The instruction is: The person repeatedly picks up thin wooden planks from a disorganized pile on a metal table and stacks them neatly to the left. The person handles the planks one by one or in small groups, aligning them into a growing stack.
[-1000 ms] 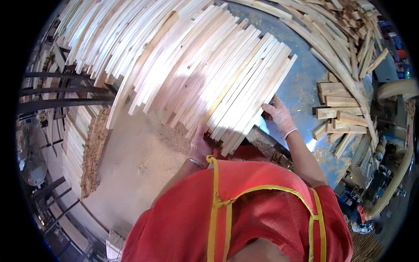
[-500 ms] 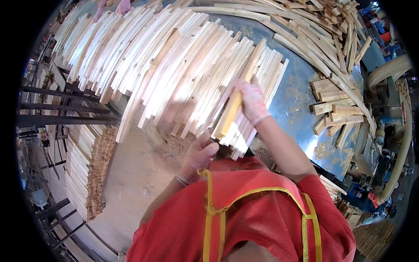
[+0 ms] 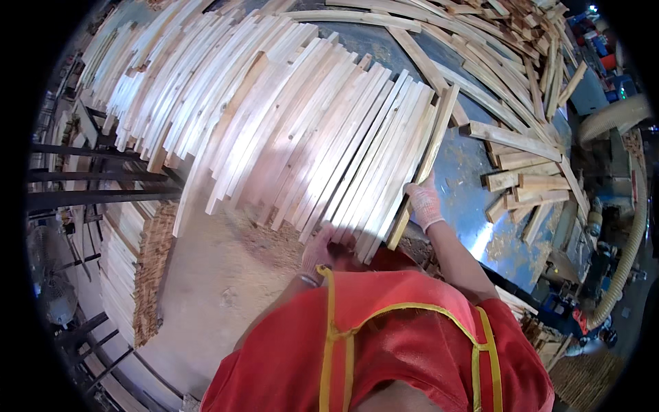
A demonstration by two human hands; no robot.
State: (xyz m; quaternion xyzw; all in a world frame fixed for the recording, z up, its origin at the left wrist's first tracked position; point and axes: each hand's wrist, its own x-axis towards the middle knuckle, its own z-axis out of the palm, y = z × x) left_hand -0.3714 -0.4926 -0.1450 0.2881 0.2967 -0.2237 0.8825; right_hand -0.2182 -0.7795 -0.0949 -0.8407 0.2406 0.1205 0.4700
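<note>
My right hand [image 3: 424, 203], in a pale pinkish work glove, is closed round the lower part of a yellowish wooden strip [image 3: 436, 144]. That strip lies along the right edge of a long row of pale wooden strips [image 3: 295, 130], set side by side on the table. At the row's near ends is my left hand [image 3: 317, 251], also gloved. Its fingers are partly stretched out toward the strip ends, with nothing seen held in them; shadow covers some of them.
The blue-grey metal tabletop [image 3: 460, 185] carries sawdust. On it at right lie short wooden blocks [image 3: 539, 182], with a heap of offcuts [image 3: 508, 34] behind. A ribbed hose [image 3: 628, 254] hangs at far right. Dark metal bars [image 3: 103, 175] and stacked strips [image 3: 123, 268] stand at left.
My right hand has moved from a strip atop the row to one at its right edge. A short board now rests over the blocks at right. Another person's gloved hands have left the top left.
</note>
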